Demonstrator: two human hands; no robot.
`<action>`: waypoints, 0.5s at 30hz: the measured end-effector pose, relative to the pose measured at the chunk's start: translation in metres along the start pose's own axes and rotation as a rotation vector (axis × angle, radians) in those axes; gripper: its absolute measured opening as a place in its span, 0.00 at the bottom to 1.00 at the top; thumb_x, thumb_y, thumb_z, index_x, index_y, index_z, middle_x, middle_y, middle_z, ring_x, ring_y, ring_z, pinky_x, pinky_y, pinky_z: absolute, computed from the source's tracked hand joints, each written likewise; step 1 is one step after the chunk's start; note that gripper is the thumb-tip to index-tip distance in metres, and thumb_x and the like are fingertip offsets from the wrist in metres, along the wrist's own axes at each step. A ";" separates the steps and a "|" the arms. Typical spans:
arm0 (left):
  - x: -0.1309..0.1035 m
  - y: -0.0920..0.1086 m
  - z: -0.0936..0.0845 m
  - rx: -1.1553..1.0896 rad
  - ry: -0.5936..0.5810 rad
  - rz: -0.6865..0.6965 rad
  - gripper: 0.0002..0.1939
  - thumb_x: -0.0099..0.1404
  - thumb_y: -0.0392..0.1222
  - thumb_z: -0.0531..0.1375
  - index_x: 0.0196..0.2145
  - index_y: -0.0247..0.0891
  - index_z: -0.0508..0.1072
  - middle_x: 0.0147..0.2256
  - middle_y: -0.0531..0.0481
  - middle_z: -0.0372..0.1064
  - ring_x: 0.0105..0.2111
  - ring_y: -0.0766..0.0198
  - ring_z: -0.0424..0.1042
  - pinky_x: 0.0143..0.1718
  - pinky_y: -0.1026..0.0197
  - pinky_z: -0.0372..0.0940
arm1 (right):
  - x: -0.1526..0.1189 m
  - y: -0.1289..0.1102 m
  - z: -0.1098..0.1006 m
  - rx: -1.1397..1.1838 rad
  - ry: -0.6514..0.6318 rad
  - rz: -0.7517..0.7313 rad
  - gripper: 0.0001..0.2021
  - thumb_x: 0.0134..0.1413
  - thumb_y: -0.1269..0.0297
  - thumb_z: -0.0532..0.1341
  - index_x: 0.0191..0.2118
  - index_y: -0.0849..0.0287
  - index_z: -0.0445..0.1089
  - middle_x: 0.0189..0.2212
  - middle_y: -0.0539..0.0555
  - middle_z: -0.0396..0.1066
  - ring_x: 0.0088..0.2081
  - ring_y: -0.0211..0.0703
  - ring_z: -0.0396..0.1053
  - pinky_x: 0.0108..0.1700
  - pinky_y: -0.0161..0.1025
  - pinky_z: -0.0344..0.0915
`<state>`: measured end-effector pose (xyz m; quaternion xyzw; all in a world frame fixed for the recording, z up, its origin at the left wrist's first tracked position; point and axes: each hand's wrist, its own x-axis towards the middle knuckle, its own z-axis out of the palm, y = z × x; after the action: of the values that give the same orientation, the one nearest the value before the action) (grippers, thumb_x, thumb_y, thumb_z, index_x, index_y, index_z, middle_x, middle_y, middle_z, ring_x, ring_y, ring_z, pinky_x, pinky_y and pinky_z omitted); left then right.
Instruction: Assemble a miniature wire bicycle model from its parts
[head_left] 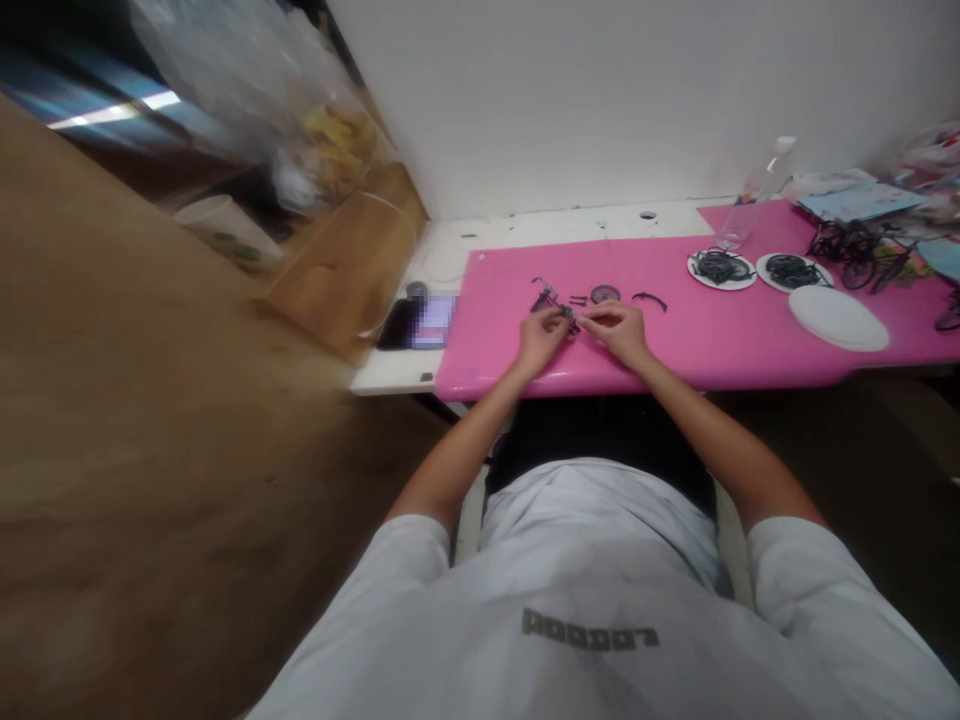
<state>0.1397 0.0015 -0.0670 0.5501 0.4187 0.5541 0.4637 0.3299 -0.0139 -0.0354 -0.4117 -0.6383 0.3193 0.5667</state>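
Over the pink mat [510,350], a small dark model bicycle [550,292] is held between both hands. My left hand [541,338] is closed round the bicycle's frame from the left. My right hand [619,332] pinches at its right end, fingertips close to the left ones; whether a separate small part is between them is too small to tell. Just beyond the hands lie a loose spoked wheel [604,294] and a pair of short dark pieces [577,300]. A curved black strip [651,298] rests to the right of the wheel.
Two white plates of dark small parts [721,268] [795,271] stand to the right, with stacked white plates [838,318] in front. Behind are a clear bottle [754,200] and several assembled model bicycles [859,255]. A phone [433,322] lies at the left table edge.
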 end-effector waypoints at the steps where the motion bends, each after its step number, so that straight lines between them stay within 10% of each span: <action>1: 0.000 0.000 0.000 0.000 -0.001 0.003 0.12 0.71 0.46 0.73 0.44 0.34 0.82 0.35 0.43 0.85 0.28 0.62 0.83 0.33 0.62 0.78 | 0.000 0.000 0.000 0.006 -0.003 -0.004 0.17 0.51 0.42 0.80 0.34 0.49 0.88 0.38 0.57 0.85 0.42 0.53 0.81 0.53 0.54 0.81; 15: 0.001 -0.002 -0.002 0.022 0.004 0.008 0.09 0.71 0.41 0.72 0.45 0.33 0.84 0.35 0.42 0.85 0.29 0.62 0.84 0.35 0.61 0.79 | 0.000 0.001 0.002 0.063 -0.038 0.022 0.20 0.45 0.39 0.83 0.32 0.49 0.86 0.38 0.57 0.84 0.43 0.53 0.82 0.53 0.54 0.82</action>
<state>0.1380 0.0030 -0.0688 0.5558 0.4235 0.5524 0.4545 0.3278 -0.0137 -0.0362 -0.3945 -0.6338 0.3532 0.5639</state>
